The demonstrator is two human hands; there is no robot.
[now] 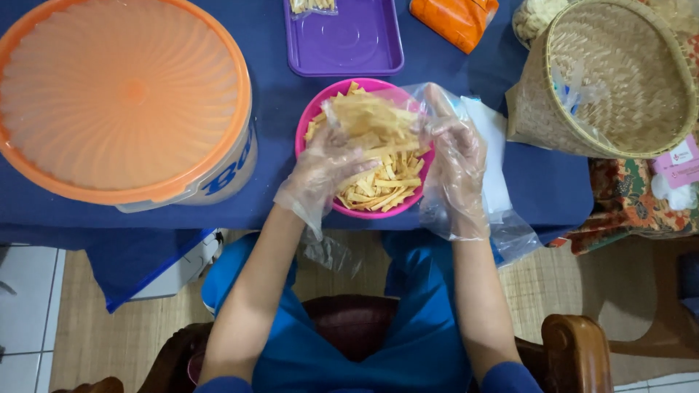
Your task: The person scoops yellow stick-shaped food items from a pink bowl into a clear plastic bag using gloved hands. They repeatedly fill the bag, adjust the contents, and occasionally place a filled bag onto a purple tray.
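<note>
Holding a clear plastic bag (pixel 375 120) of yellow chip strips over the pink bowl (pixel 314 115), both hands are seen in loose disposable gloves. The left hand (pixel 325 169) is cupped under the bag's near-left side, fingers curled on it; the right hand (pixel 455 156) is closed on the film at the bag's right edge. The bag is held just above the bowl, which is still loaded with chips (pixel 382 185) and sits near the front edge of the blue-covered counter (pixel 277 109).

Risks, as judged:
- Glove film against bag film: grip is likely slippery, so the bag could be dropped or tipped and chips spilled over the rim.
- Chips look thin and brittle; breakage is likely if the bag is squeezed.
- The bowl is close to the counter edge; a nudge from a forearm could send it to the floor.
- Loose glove cuffs hang low and could be caught on the bowl.

A purple tray (pixel 342 44) lies just behind the bowl; an orange-lidded tub (pixel 124 102) and a woven basket (pixel 619 80) stand well apart to the sides.
</note>
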